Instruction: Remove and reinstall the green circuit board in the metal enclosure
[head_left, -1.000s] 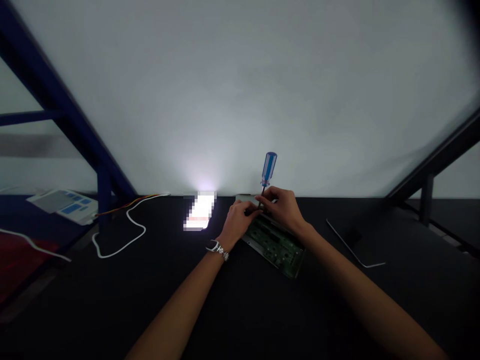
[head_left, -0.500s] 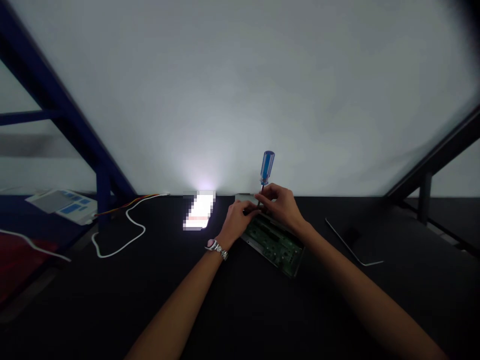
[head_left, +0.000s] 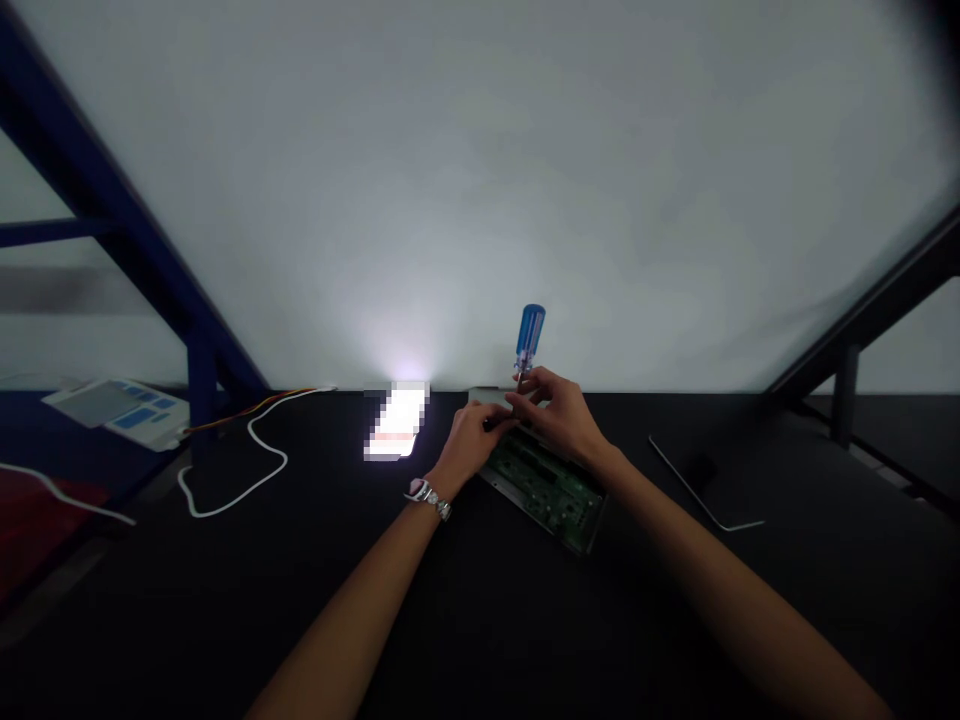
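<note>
My right hand (head_left: 555, 412) pinches the shaft of a screwdriver (head_left: 529, 332), whose clear blue handle points up above the fingers. The shaft runs down toward the far left end of a green circuit board (head_left: 546, 492) set in a metal frame. My left hand (head_left: 474, 440), with a watch (head_left: 429, 496) on its wrist, rests at that same end with fingers closed near the shaft. Whatever those left fingers hold is hidden, and so is the screwdriver's tip.
A glowing phone-like screen (head_left: 397, 420), blurred out, lies left of the board. Farther left runs a white cable (head_left: 283, 460) by a printed sheet (head_left: 124, 408). A bent metal rod (head_left: 694, 492) lies on the right of the black table (head_left: 480, 620). Blue frame posts (head_left: 150, 250) stand left.
The screwdriver's handle has turned and shifted slightly left, and the right fingers have moved a little on the shaft. The left hand stays at the board's end.
</note>
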